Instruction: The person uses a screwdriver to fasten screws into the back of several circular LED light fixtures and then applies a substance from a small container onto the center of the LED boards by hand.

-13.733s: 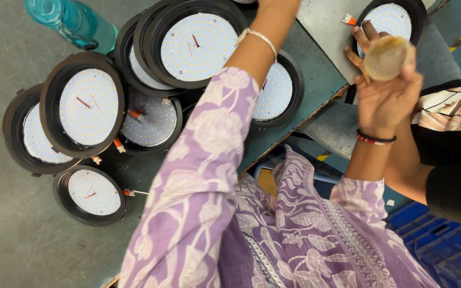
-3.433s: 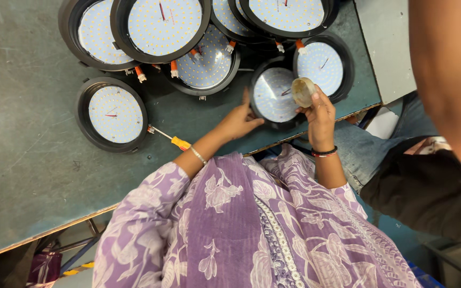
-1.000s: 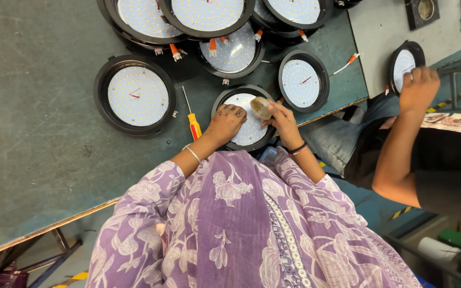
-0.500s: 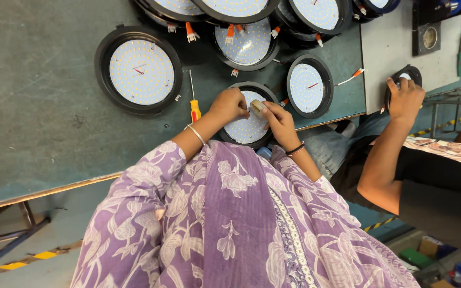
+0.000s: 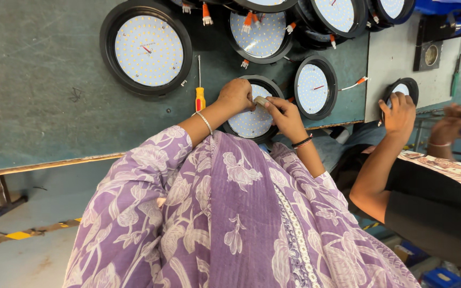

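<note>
A worker in a purple floral tunic bent over a round LED panel light (image 5: 252, 118) at the near edge of a green workbench (image 5: 44, 117). The left hand (image 5: 237, 95) lay curled over the fixture's black rim, apparently to steady it, and whether it gripped anything could not be told. The right hand (image 5: 284, 116), just beside it, pinched a small tan roll, seemingly tape (image 5: 261, 101), between thumb and fingertips right above the white diode plate. A yellow-handled screwdriver (image 5: 200, 92) lay just outside the left hand, within easy reach. Beyond both hands a larger panel light (image 5: 148, 50) sat face up, and further fixtures with orange wire connectors crowded the far side. Past the right hand, a co-worker in black rested a hand (image 5: 399, 112) on another small light (image 5: 401, 88) on a pale board.
</note>
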